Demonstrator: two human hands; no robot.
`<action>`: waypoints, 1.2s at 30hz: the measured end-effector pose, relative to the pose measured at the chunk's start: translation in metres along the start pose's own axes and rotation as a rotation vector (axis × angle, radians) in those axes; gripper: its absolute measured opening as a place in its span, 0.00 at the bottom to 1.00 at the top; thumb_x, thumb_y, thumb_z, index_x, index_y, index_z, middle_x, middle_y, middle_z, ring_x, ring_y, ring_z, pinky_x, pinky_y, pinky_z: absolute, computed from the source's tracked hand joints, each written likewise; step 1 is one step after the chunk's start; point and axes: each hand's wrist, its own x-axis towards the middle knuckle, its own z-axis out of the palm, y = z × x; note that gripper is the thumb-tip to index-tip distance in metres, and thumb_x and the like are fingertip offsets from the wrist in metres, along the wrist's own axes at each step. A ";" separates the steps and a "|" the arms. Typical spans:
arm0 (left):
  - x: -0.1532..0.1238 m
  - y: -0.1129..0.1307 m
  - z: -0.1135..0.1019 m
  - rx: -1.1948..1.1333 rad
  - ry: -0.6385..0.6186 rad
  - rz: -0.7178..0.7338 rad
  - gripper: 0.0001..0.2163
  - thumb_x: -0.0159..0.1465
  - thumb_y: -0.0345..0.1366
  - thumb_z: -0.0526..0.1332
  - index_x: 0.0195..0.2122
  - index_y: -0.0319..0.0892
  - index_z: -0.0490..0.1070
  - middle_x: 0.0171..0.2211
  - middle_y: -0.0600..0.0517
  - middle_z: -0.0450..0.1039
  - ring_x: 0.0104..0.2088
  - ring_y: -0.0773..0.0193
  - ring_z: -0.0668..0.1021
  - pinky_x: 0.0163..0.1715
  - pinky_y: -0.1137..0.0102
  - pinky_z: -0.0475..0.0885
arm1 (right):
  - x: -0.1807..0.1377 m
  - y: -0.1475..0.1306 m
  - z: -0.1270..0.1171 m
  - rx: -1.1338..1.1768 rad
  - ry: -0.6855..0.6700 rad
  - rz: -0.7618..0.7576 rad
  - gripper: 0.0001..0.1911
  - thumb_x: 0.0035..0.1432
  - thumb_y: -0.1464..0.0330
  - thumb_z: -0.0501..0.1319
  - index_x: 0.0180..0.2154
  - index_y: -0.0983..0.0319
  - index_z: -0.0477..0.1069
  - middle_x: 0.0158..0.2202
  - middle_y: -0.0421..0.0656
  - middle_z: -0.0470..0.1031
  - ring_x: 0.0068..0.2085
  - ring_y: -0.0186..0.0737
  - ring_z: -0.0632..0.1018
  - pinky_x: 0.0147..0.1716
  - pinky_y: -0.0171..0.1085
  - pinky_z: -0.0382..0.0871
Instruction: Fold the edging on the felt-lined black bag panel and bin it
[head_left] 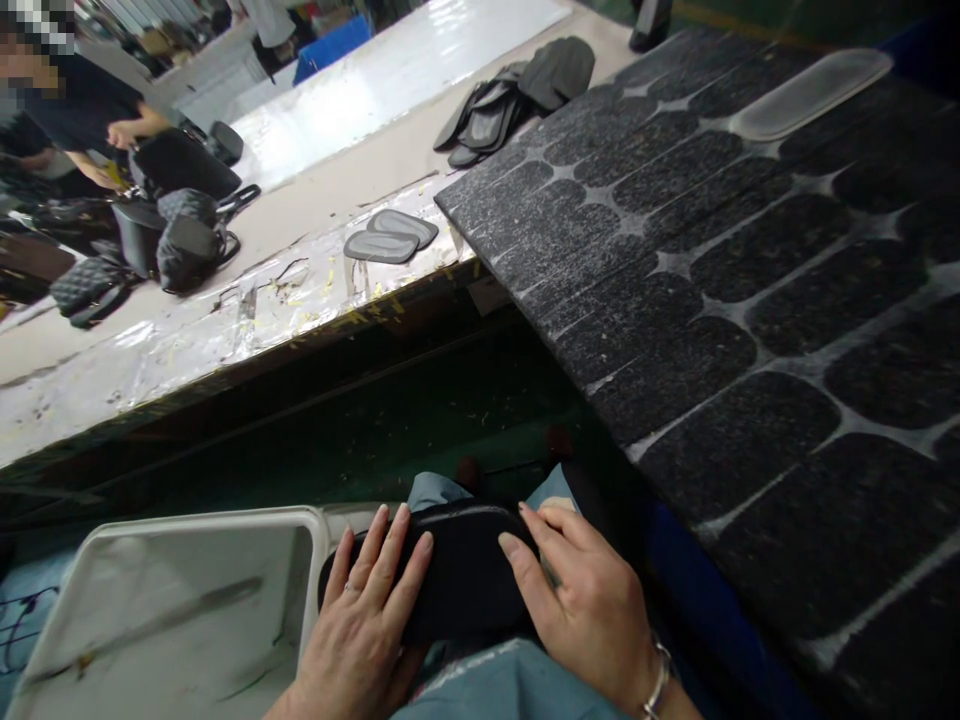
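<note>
A dark oblong padded piece with rounded corners lies across my lap. My left hand rests on its left part, fingers spread flat over the surface, a ring on one finger. At the right end, my right hand has its thumb on top and its other fingers bent at the edge, gripping the piece. Part of those fingers is hidden, and a small pale patch shows behind them. What lies under the piece cannot be made out.
To the right stands a black board with whitish streaks, bearing one pale oblong piece. Two grey oval pieces and a dark pile lie on the long table. Black bags stand near another person. A white bin is at my left.
</note>
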 end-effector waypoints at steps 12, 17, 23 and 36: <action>0.000 -0.003 0.001 0.025 -0.015 0.019 0.44 0.54 0.53 0.63 0.67 0.44 0.43 0.67 0.40 0.40 0.65 0.40 0.51 0.63 0.49 0.43 | 0.004 0.000 0.000 0.004 0.086 -0.097 0.14 0.60 0.69 0.58 0.46 0.68 0.74 0.36 0.48 0.75 0.37 0.41 0.75 0.40 0.40 0.73; 0.001 -0.001 0.001 0.016 -0.013 0.008 0.43 0.55 0.50 0.62 0.67 0.43 0.44 0.67 0.39 0.42 0.64 0.41 0.53 0.63 0.47 0.44 | 0.003 0.001 0.002 -0.008 0.102 -0.111 0.13 0.60 0.69 0.58 0.46 0.67 0.74 0.37 0.48 0.75 0.38 0.41 0.75 0.40 0.39 0.72; 0.005 0.004 -0.005 0.019 -0.062 -0.025 0.42 0.55 0.49 0.62 0.67 0.42 0.43 0.67 0.39 0.40 0.65 0.41 0.51 0.62 0.46 0.44 | 0.005 0.003 0.004 -0.067 0.097 -0.147 0.12 0.61 0.68 0.58 0.43 0.68 0.75 0.37 0.49 0.76 0.38 0.42 0.75 0.41 0.41 0.71; 0.006 0.008 -0.008 0.038 -0.020 -0.017 0.39 0.60 0.52 0.55 0.65 0.32 0.45 0.67 0.37 0.40 0.66 0.46 0.45 0.63 0.49 0.41 | -0.022 -0.052 0.002 -0.326 -0.187 -0.617 0.36 0.64 0.59 0.52 0.64 0.75 0.44 0.65 0.59 0.50 0.66 0.55 0.51 0.61 0.55 0.53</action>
